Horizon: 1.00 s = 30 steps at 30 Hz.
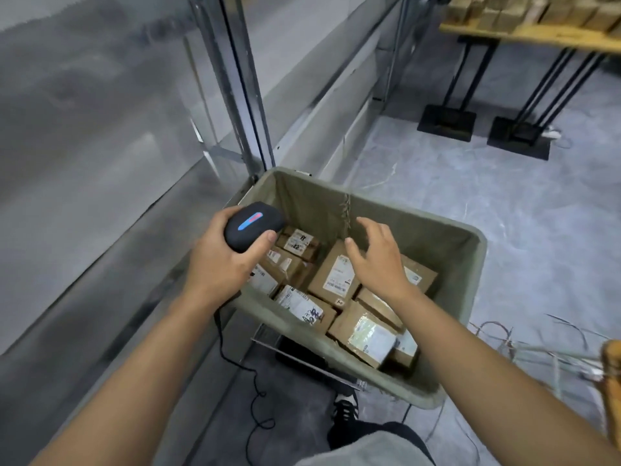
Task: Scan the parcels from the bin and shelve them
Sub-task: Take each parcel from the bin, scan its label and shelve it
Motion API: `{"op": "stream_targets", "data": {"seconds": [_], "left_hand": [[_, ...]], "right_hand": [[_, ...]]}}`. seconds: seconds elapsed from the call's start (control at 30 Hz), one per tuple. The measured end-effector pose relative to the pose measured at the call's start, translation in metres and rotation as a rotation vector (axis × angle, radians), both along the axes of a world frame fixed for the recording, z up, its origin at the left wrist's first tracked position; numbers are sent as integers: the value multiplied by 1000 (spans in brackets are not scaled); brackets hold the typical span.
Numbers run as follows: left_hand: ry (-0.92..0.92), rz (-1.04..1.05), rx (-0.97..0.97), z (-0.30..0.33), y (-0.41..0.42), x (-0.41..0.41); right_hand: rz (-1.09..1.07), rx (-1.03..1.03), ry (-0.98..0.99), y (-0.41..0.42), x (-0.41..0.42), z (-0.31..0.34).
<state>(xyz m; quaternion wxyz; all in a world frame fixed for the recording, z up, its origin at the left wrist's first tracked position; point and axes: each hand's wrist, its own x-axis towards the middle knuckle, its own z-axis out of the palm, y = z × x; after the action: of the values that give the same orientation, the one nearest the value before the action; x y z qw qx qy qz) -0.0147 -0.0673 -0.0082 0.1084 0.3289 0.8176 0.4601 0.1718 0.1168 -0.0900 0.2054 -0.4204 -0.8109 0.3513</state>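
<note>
Below, at the foot of a grey metal shelf frame (pixel 247 95), stands an olive-green bin (pixel 470 297) on a concrete floor (pixel 504 210). Cardboard parcels (pixel 336 274) lie packed across its bottom, most with white labels facing up; one near the bin's near wall carries dark handwriting (pixel 311 312), another a glossy taped label (pixel 369 339).

Left hand (pixel 221 257): curled round a black handheld scanner (pixel 253 225), thumb across its side. Scanner sits over the bin's left rim, above the leftmost parcels, blue and red lights showing on top. Black cord (pixel 235 358) trails from under the wrist down to the floor.

Right hand (pixel 378 255): held over the middle of the bin, fingers spread and relaxed, gripping nothing. It hangs above a large flat parcel with a white label (pixel 339 275); whether the fingertips touch it I cannot tell (they seem clear of it). Other parcels lie just nearer the person, under the wrist and forearm.

Far right: a wooden table (pixel 537 37) on black legs, stacked with boxes, well apart from the bin. Loose wires (pixel 524 338) on the floor to the right. A black shoe (pixel 346 410) beneath the bin's near corner.
</note>
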Motion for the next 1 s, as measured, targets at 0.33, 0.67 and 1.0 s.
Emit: {"op": "stream_targets", "data": {"seconds": [0.33,0.67,1.0], "left_hand": [[-21,2,-113,-21,33,-43],[-71,35,-190,-60,29,-98],[-145,21,-211,-97,16,-144]], "right_hand": [[101,-143,-71,-4,-56,-42],[259,-196,-281,-30,-133,-88],[439,-250,-548,-42,-188,-149]]}}
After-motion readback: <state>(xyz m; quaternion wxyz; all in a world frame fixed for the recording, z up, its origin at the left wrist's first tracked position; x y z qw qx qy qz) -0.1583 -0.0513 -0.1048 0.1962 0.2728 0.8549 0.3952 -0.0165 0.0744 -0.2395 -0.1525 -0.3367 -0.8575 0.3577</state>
